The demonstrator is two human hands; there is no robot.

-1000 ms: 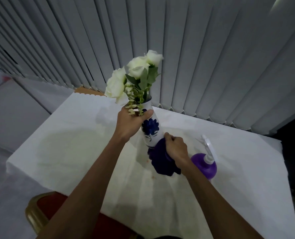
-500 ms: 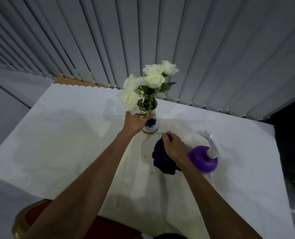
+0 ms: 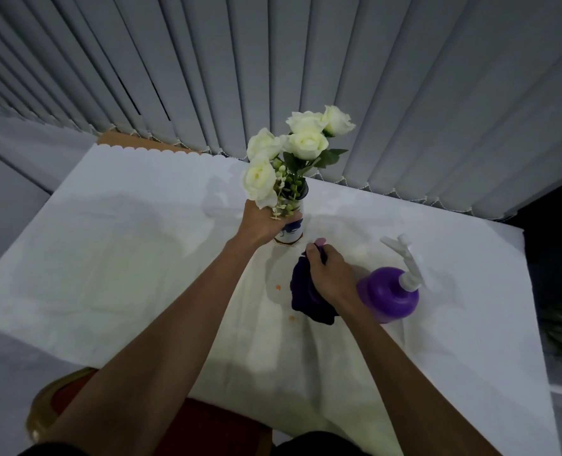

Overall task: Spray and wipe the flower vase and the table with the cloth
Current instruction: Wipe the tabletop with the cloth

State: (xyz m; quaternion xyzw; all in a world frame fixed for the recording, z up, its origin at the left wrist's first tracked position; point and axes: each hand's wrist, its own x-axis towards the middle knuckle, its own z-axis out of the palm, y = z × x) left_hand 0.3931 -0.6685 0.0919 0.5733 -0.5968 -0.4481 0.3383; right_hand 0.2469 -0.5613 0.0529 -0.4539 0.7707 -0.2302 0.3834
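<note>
A white vase with a blue flower pattern [image 3: 292, 230] stands upright on the white tablecloth [image 3: 125, 258], holding white roses [image 3: 301, 143]. My left hand [image 3: 261, 223] is wrapped around the vase's body. My right hand [image 3: 329, 278] grips a dark blue cloth [image 3: 306, 297] pressed on the table just right of the vase's foot. A purple spray bottle [image 3: 388, 294] with a white trigger head stands right beside my right hand.
Grey vertical blinds [image 3: 306, 77] hang behind the table's far edge. Small orange specks [image 3: 277, 287] lie on the tablecloth near the cloth. A red chair with a gold frame [image 3: 76, 399] sits under the near edge, at the bottom left.
The vase was tilted and lifted with the cloth against its base; now it stands upright on the table, and my right hand with the cloth has come down to the tablecloth.
</note>
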